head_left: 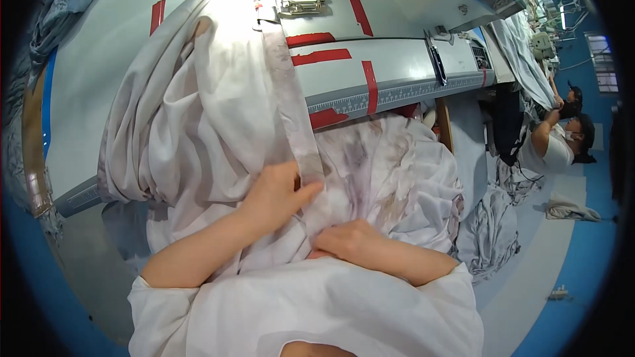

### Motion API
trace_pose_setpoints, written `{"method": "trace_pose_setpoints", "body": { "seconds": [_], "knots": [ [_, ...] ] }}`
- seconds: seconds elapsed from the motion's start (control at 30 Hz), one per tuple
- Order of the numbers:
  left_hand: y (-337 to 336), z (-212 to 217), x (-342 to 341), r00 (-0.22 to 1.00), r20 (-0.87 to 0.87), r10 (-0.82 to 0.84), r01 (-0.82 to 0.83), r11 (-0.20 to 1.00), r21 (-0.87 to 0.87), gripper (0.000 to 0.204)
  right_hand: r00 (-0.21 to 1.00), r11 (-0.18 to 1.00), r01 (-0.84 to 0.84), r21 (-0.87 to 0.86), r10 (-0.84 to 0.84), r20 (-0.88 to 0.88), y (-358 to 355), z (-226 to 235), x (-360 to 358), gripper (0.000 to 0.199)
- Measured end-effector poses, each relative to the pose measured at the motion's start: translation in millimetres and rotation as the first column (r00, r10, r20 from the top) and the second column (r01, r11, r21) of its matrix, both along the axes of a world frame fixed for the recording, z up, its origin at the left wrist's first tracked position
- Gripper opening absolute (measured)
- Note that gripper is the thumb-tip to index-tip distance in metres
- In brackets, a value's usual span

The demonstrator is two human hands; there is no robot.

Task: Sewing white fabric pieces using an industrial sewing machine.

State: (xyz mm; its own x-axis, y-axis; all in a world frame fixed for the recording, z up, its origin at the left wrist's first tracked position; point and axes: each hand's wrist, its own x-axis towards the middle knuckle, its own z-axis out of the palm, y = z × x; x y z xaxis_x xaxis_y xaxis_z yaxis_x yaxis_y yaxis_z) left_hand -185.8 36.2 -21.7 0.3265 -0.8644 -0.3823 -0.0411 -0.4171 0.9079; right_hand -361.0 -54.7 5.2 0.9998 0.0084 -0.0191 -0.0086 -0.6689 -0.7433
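Note:
A large white fabric (198,106) with faint grey print lies bunched over a pale sewing table (390,59) and hangs into my lap. A folded hem strip (291,92) of it runs from the sewing machine's presser foot (254,0) down to my hands. My left hand (278,192) pinches this strip between thumb and fingers. My right hand (354,238) is closed on the fabric just below, close to my body, knuckles up.
Red tape marks (321,56) and a ruler strip (397,96) sit on the table. A metal guide (301,6) lies by the needle. More grey cloth (489,225) is piled at my right. Other people (562,139) work at a machine row at far right.

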Motion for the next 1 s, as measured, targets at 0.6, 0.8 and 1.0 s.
{"method": "trace_pose_setpoints", "body": {
  "seconds": [0.6,0.8,1.0],
  "knots": [
    [77.7,12.6,153.3,0.269,0.912,0.309,-0.33,0.919,-0.214,0.03,0.799,0.647,0.546,0.532,-0.211,-0.563,-28.8,18.6,63.1,0.018],
    [58.6,10.3,206.1,0.375,0.831,0.411,-0.376,0.887,-0.269,0.022,0.734,0.721,0.535,0.442,-0.136,-0.666,-37.4,32.3,66.2,0.02],
    [43.9,3.8,254.9,0.357,0.853,0.382,-0.354,0.9,-0.255,0.034,0.733,0.715,0.534,0.452,-0.125,-0.668,-41.5,28.3,69.6,0.021]
  ]
}}
